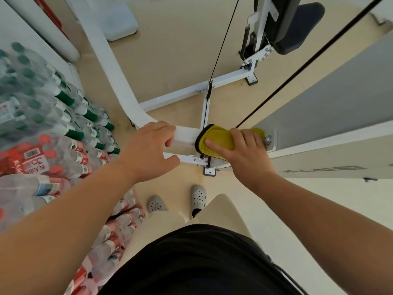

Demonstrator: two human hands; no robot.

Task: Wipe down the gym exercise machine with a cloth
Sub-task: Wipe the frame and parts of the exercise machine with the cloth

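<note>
The gym machine has a white curved frame bar that runs down to a short horizontal section in front of me. My left hand grips that section, fingers curled over its top and thumb underneath. A yellow cloth with a dark edge is wrapped over the bar just right of it. My right hand holds the cloth against the bar, thumb stretched across the yellow face and fingers curled over its far side. The cloth's right end pokes out beyond my fingers, next to a bolt.
Shrink-wrapped packs of water bottles are stacked at my left. The machine's grey and white housing fills the right. Black cables run up from the base frame. A black padded seat is at the top right. My feet in grey clogs stand below.
</note>
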